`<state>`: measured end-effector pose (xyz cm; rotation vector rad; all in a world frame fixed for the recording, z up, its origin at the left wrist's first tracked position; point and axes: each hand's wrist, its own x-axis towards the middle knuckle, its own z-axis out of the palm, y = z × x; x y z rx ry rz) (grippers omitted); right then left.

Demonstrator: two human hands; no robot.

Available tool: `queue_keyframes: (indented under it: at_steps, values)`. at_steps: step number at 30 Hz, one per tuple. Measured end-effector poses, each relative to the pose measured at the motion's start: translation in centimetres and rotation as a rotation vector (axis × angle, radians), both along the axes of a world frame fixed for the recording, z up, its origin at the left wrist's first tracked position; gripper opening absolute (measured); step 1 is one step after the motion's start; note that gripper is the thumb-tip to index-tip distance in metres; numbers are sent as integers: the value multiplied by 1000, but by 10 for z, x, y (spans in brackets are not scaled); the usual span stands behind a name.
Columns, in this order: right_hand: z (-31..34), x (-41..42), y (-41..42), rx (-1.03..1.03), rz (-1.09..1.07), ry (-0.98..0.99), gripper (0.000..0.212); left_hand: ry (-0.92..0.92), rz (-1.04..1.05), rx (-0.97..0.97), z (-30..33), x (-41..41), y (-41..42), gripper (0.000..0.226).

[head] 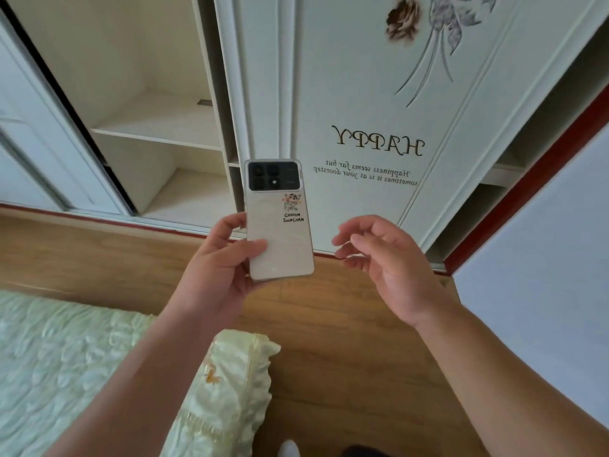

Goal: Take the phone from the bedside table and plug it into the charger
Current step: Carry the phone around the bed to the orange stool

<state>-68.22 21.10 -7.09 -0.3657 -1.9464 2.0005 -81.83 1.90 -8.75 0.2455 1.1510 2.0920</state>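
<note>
Wardrobe (362, 94) across the whole upper field, from ten o'clock round to two: pale sliding door at twelve o'clock, printed with a brown flower, grey ribbon, mirrored "HAPPY" lettering and two lines of small script. Open shelving (158, 127) at ten to eleven o'clock, bare cream boards, with a small dark fitting on the upper shelf. More shelf edges at two to three o'clock, behind a red-trimmed frame. Wooden floor (346, 324) through the centre and down toward six o'clock, running up to the wardrobe's red bottom rail. Pale wall or panel (543, 291) at three to four o'clock. Bed (66, 357) at seven to eight o'clock, covered in a pale green quilted spread, frilled corner hanging near six o'clock with an orange mark on it.

Two bare forearms rising from five and seven o'clock toward the centre. Left hand (217, 268) just at nine o'clock of centre, gripping the phone (280, 232): thumb pressed across the lower back, fingers wrapped behind its left edge. Phone upright in the air at centre, in front of the wardrobe door, back side toward the camera, dark camera block on top, small cartoon sticker and "CRAYON SHINCHAN" text below it. Right hand (385, 258) at three o'clock of the phone, near but apart from it, fingers loosely curled and spread, holding nothing.
</note>
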Motion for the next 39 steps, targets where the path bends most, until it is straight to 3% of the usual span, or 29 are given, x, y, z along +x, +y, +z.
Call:
queue_keyframes:
  at_steps: [11, 26, 39]
  values:
    - [-20, -124, 58, -68, 146, -3, 20, -38, 119, -25, -18, -89, 48, 40]
    - [-6, -303, 234, -173, 387, 8, 20, -4, 326, -59, -2, -228, 204, 36]
    - [-9, -426, 244, -221, 544, -13, 19, -39, 497, -82, -4, -310, 207, 37]
